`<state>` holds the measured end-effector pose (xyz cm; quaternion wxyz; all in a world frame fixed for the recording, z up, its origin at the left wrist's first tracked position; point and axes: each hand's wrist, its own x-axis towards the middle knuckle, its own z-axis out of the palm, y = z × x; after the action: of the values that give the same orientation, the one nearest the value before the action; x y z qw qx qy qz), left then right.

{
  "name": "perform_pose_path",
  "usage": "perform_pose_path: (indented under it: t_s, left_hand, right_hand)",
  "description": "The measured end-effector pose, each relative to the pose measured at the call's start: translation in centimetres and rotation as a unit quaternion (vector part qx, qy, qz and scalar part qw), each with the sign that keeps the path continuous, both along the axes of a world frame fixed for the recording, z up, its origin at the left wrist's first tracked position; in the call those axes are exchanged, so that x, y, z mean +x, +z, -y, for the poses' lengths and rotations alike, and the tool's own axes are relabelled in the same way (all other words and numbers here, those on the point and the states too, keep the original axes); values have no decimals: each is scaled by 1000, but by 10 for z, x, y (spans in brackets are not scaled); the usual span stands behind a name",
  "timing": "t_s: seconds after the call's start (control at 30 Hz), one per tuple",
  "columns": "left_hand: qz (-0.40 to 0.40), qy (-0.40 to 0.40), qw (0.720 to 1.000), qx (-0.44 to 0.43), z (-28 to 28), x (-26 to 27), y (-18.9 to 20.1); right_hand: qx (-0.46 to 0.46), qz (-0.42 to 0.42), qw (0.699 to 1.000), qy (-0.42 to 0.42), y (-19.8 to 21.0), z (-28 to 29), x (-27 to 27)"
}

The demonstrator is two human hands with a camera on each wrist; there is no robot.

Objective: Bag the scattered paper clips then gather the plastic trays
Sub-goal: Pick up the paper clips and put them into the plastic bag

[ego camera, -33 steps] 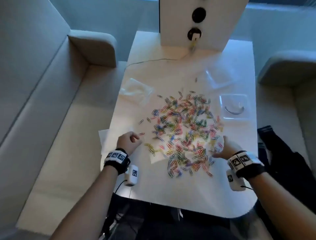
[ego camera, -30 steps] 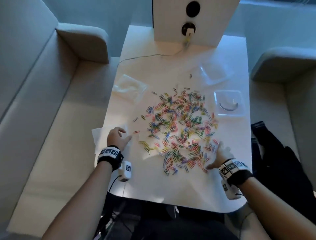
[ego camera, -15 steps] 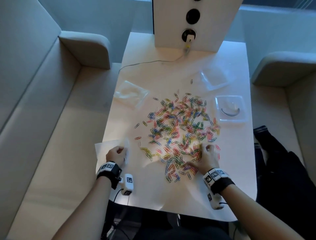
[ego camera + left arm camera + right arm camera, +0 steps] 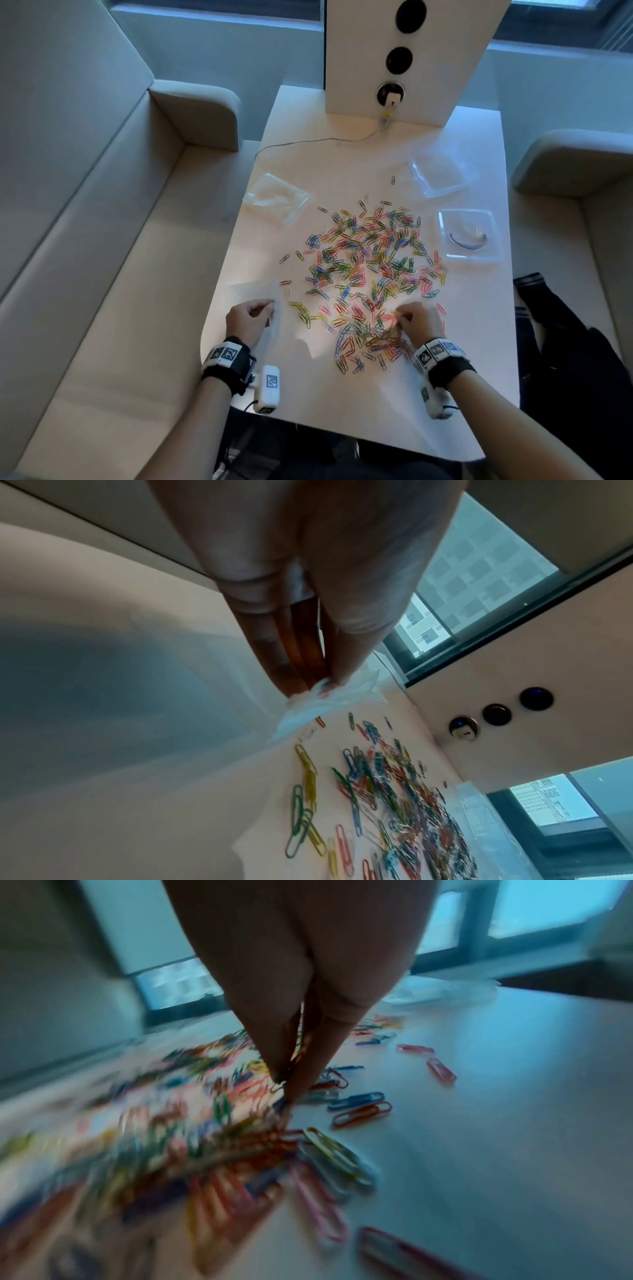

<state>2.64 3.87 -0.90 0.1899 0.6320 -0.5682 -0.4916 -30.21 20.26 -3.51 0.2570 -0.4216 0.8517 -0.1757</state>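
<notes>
The left hand point(image 4: 247, 319) pinches the rim of a clear bag point(image 4: 274, 310) at the table's point(image 4: 342, 404) near-left edge. The right hand point(image 4: 416, 323), fingertips bunched, pinches clips from the near side of the pile of clips point(image 4: 370, 270), thin wire loops in red, blue, green, yellow and pink. Two clear trays point(image 4: 468, 234) lie far right.
</notes>
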Motion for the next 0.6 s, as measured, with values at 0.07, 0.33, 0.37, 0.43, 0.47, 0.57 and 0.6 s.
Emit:
perform_pose_path:
  t_s: [0.07,0.33,0.37,0.43,0.47,0.57,0.6]
  left_hand:
    - [-10,-8,1000,-2,-4,-6,4]
    - [-47,-50,998,16,-25,-44,14]
    - [-48,-55,997,14,-28,-49,15]
    - [-53,-68,996,11,-33,-60,17]
    - [-53,-76,996,11,-35,-64,18]
    - [-47,-103,994,1,-37,-74,24]
    - [-43,-112,993,-7,-37,-77,27]
  right_hand:
    - [-19,82,992,-95,2,0,-5]
    - [-156,585,774,-186,58,31,35]
    - [-162,625,739,-191,61,38,43]
    - [-172,682,685,-192,65,51,61]
    - [-174,697,670,-188,66,56,69]
    - [-171,684,688,-172,63,67,92]
    - [-167,658,715,-167,60,69,98]
